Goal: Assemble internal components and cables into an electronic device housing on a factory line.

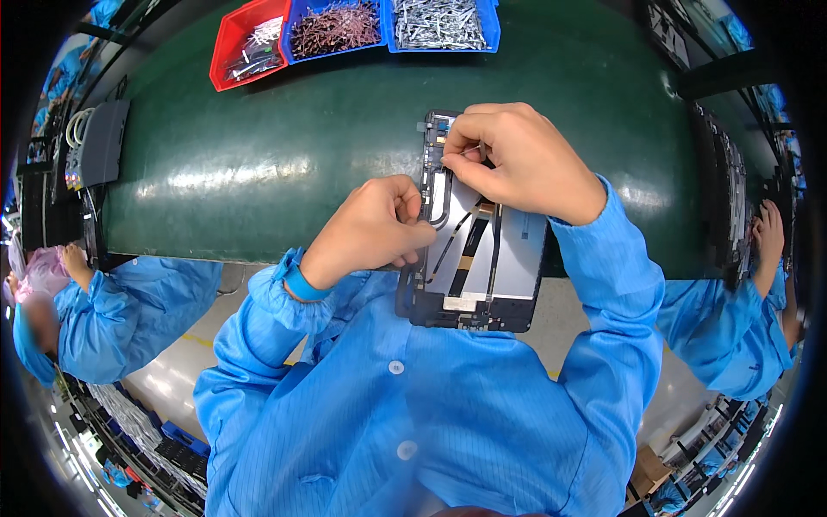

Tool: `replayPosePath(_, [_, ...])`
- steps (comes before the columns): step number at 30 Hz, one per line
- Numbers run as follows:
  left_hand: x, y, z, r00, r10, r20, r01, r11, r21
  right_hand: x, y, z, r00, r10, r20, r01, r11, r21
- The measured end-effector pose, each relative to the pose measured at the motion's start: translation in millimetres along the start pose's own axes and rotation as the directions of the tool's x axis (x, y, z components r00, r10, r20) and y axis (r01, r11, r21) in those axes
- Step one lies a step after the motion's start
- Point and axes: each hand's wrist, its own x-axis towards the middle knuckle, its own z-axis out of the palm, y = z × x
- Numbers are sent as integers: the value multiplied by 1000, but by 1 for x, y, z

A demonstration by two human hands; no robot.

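Black-framed tablet shell overhangs the near edge of the green table. It is probably light and stiff, but its ribbon cables could tear: take it by the rim. Your left hand and right hand curl over it; if they pinch something, I cannot tell.

An opened tablet lies partly under the right grip, the left grip at its left edge.
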Motion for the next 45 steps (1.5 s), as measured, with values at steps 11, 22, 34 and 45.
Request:
replayPosePath(11, [7, -8, 1, 989, 115, -98, -120, 991, -50, 14, 11, 7, 1000, 13, -21, -15, 995, -97])
replayPosePath(22, [18, 9, -6, 991, 121, -64, -120, 993, 15, 14, 15, 4, 997, 75, -29, -75, 997, -29])
replayPosePath(34, [21, 10, -5, 997, 76, -35, -78, 995, -59, 17, 10, -3, 999, 34, -23, -34, 999, 6])
replayPosePath(45, [33, 25, -5, 980, 146, -131, -130, 984, 123, 16, 16, 6, 997, 62, -56, -64, 997, -49])
